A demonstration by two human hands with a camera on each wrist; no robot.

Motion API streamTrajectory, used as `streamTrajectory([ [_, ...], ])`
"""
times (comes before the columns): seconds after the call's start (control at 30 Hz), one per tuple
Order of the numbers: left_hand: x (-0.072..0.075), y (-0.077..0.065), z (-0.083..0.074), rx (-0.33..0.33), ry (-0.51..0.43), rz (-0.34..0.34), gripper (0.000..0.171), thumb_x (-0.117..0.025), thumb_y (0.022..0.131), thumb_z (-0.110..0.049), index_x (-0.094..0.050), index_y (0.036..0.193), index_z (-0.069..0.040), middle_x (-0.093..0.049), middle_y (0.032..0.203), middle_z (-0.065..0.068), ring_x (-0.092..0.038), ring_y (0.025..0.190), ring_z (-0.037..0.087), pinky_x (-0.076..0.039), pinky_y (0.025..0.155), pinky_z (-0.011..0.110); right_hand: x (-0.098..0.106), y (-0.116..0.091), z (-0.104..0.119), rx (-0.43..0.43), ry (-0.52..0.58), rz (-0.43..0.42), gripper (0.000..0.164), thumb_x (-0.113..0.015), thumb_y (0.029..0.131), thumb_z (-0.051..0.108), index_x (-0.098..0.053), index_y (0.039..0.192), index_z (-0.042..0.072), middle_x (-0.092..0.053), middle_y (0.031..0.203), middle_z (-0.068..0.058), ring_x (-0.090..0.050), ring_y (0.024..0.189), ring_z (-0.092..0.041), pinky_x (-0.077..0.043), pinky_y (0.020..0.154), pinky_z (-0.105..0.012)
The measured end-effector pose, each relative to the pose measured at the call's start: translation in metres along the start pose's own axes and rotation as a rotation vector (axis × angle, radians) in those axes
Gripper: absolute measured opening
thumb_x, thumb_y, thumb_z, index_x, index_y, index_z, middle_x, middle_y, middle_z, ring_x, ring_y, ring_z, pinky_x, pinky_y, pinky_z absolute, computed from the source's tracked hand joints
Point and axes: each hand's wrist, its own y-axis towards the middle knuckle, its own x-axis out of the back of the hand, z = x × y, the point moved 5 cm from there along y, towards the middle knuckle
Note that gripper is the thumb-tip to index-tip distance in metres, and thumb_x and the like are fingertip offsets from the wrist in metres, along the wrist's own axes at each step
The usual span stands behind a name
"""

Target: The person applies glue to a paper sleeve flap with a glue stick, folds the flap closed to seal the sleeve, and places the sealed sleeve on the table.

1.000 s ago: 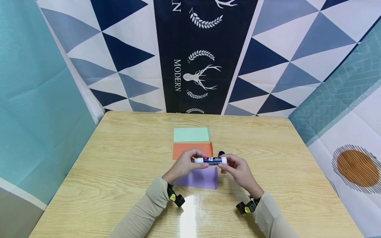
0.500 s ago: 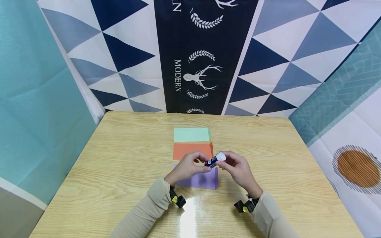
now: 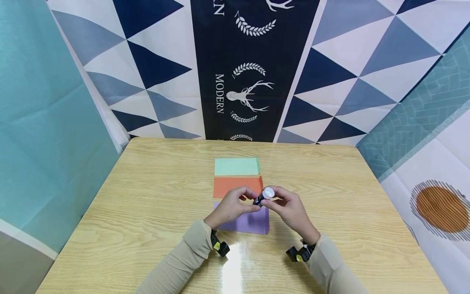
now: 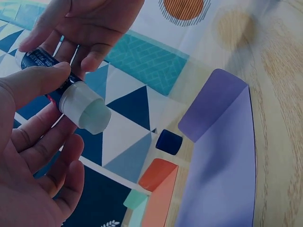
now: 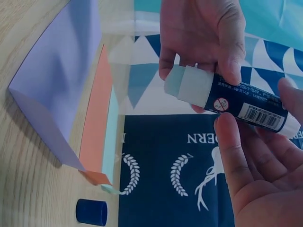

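A glue stick (image 3: 262,197) with a dark blue barrel is held in the air between both hands. The left hand (image 3: 233,208) pinches its barrel close to the white collar, where pale glue (image 4: 97,116) stands out uncovered. Thumb and fingers of the right hand (image 3: 290,208) grip the white base end. Below lies a purple paper piece (image 3: 246,222) with a folded end flap, partly behind the left hand. Beyond it are an orange paper piece (image 3: 235,184) and a mint green one (image 3: 235,166). A dark blue cap (image 4: 169,142) lies on the table by the flaps.
The wood-grain table (image 3: 158,179) ends at a patterned cloth (image 3: 253,81) behind. Teal cloth (image 3: 55,114) hangs at the left, more patterned cloth (image 3: 440,122) at the right. Each wrist bears a small black camera, such as the left one (image 3: 222,248).
The glue stick has turned from lying level to tilted, its white base now facing up toward the head camera. My right hand has shifted slightly left; the left hand has barely moved.
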Motion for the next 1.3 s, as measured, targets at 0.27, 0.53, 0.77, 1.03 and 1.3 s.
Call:
streamTrajectory([
  [0.27,-0.002,0.001,0.004,0.021,-0.004,0.016,0.028,-0.077,0.083,-0.023,-0.067,0.107,-0.012,-0.069,0.107,0.002,-0.059,0.107,0.023,-0.045,0.095,0.038,-0.004,0.001,-0.005,-0.033,-0.054,0.037,0.027,-0.074,0.085,0.009,-0.069,0.11,-0.001,-0.071,0.105,-0.018,-0.064,0.092,0.0,-0.056,0.078,-0.022],
  [0.53,-0.003,0.003,0.01,0.036,-0.009,0.037,0.03,-0.077,0.083,-0.022,-0.065,0.109,-0.014,-0.068,0.109,0.0,-0.059,0.11,0.027,-0.045,0.092,0.034,-0.006,0.002,-0.005,-0.004,-0.088,0.033,0.021,-0.074,0.085,0.008,-0.07,0.104,0.0,-0.071,0.098,-0.016,-0.064,0.088,0.0,-0.057,0.076,-0.023],
  [0.77,0.0,0.002,0.013,0.059,-0.039,0.05,0.031,-0.076,0.084,-0.024,-0.065,0.111,-0.012,-0.067,0.111,0.001,-0.058,0.11,0.024,-0.047,0.092,0.035,-0.005,0.002,-0.009,-0.025,-0.1,0.03,0.018,-0.073,0.086,0.009,-0.071,0.102,0.002,-0.071,0.097,-0.014,-0.063,0.087,-0.001,-0.056,0.076,-0.023],
  [1.03,0.009,0.003,0.019,0.107,-0.032,0.026,0.029,-0.07,0.089,-0.021,-0.064,0.11,-0.002,-0.068,0.109,0.01,-0.062,0.102,0.022,-0.05,0.088,0.031,-0.001,0.001,-0.016,-0.053,-0.106,0.014,0.022,-0.074,0.086,0.01,-0.07,0.105,0.001,-0.071,0.098,-0.015,-0.063,0.086,0.0,-0.056,0.076,-0.022],
  [1.3,0.015,0.0,0.026,0.169,0.061,0.021,0.021,-0.071,0.088,-0.022,-0.068,0.103,-0.008,-0.069,0.103,0.005,-0.061,0.098,0.018,-0.051,0.085,0.032,0.001,0.0,-0.021,-0.079,-0.083,0.009,0.028,-0.074,0.086,0.01,-0.068,0.108,-0.006,-0.072,0.101,-0.018,-0.064,0.087,0.001,-0.056,0.076,-0.021],
])
